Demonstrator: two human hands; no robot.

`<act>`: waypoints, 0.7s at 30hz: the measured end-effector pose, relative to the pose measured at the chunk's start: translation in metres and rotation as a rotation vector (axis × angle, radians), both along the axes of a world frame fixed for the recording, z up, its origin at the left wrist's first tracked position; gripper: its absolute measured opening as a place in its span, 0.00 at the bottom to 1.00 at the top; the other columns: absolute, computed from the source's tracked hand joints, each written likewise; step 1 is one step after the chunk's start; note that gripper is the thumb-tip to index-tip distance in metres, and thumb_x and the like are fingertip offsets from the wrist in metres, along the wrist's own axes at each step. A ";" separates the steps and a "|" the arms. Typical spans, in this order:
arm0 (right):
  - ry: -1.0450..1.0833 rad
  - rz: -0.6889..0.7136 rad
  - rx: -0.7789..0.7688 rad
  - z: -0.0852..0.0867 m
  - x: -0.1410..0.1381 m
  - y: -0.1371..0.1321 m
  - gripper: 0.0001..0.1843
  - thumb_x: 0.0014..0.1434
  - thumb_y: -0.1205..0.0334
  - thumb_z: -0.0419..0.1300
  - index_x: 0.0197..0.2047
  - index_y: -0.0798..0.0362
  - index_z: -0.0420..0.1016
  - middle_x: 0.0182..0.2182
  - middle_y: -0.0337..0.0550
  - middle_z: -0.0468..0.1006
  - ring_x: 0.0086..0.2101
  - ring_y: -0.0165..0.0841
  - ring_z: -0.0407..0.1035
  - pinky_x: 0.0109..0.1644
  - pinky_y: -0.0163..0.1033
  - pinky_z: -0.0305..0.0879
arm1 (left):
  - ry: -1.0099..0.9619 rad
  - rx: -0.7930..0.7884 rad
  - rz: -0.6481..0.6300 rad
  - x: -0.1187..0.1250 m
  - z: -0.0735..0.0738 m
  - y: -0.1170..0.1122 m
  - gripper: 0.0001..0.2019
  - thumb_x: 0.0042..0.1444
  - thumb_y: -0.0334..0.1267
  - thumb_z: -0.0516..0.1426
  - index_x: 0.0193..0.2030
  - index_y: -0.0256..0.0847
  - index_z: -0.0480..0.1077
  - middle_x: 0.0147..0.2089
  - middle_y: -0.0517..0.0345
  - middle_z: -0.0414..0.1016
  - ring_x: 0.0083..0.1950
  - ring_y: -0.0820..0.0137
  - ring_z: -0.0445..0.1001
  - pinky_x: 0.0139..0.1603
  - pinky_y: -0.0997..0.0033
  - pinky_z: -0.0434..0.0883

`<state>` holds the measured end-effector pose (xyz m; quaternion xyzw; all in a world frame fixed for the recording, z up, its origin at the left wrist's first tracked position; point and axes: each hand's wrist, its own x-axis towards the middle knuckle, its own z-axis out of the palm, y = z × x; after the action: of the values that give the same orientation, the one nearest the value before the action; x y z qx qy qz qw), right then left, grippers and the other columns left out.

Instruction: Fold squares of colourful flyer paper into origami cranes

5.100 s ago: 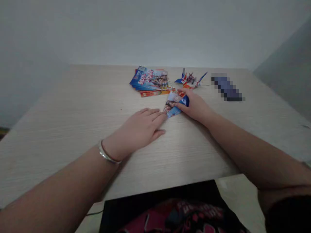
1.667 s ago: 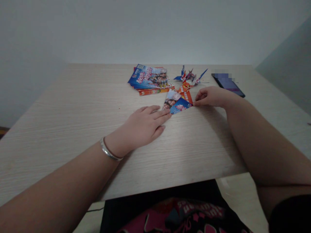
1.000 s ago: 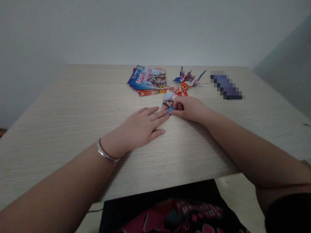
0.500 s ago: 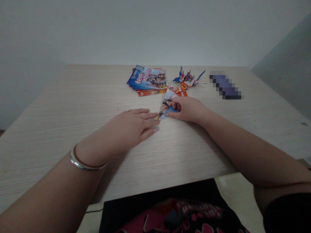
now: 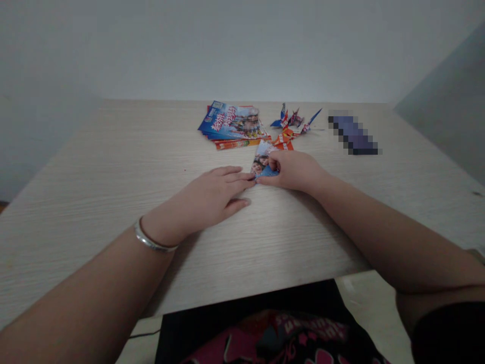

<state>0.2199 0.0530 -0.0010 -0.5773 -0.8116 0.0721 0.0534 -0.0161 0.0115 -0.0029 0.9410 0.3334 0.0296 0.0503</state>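
Observation:
A folded piece of printed paper (image 5: 262, 163), blue and orange with a photo on it, lies on the light wooden table (image 5: 113, 167). My right hand (image 5: 293, 170) rests on it with fingers curled, pinching the paper's edge. My left hand (image 5: 212, 197) lies flat on the table with fingers stretched out, its fingertips touching the paper's near left corner. A silver bracelet (image 5: 151, 241) is on my left wrist.
A stack of printed leaflets (image 5: 232, 124) lies farther back on the table. Beside it stand folded paper cranes (image 5: 293, 121). A dark phone (image 5: 353, 134) lies to the right. The table's near edge runs just above my lap.
My right hand came back from the paper's right corner onto the paper and folded it smaller. My left hand drew back a little, then slid forward again to the paper's corner.

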 end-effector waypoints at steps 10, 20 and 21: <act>-0.020 -0.024 -0.024 0.001 0.000 0.001 0.25 0.52 0.33 0.62 0.34 0.48 0.70 0.32 0.41 0.79 0.31 0.34 0.67 0.30 0.39 0.49 | -0.058 -0.072 -0.013 -0.001 0.009 0.000 0.20 0.73 0.44 0.49 0.61 0.38 0.74 0.65 0.49 0.75 0.71 0.55 0.67 0.74 0.53 0.61; -0.026 -0.003 -0.034 0.001 0.001 0.003 0.26 0.52 0.32 0.63 0.34 0.48 0.70 0.32 0.41 0.79 0.30 0.34 0.66 0.29 0.39 0.49 | 0.007 0.020 -0.047 -0.007 0.010 0.001 0.23 0.75 0.47 0.44 0.65 0.45 0.72 0.67 0.54 0.74 0.68 0.59 0.71 0.72 0.52 0.61; -0.028 -0.008 -0.036 0.001 0.001 0.003 0.27 0.52 0.32 0.63 0.35 0.48 0.70 0.32 0.41 0.79 0.30 0.34 0.66 0.29 0.39 0.49 | 0.016 0.021 -0.038 -0.007 0.010 0.000 0.23 0.75 0.47 0.43 0.65 0.45 0.72 0.67 0.54 0.74 0.68 0.59 0.71 0.71 0.51 0.62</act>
<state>0.2213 0.0555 0.0004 -0.5824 -0.8085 0.0783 0.0320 -0.0235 0.0118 0.0071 0.9478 0.3157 0.0246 0.0383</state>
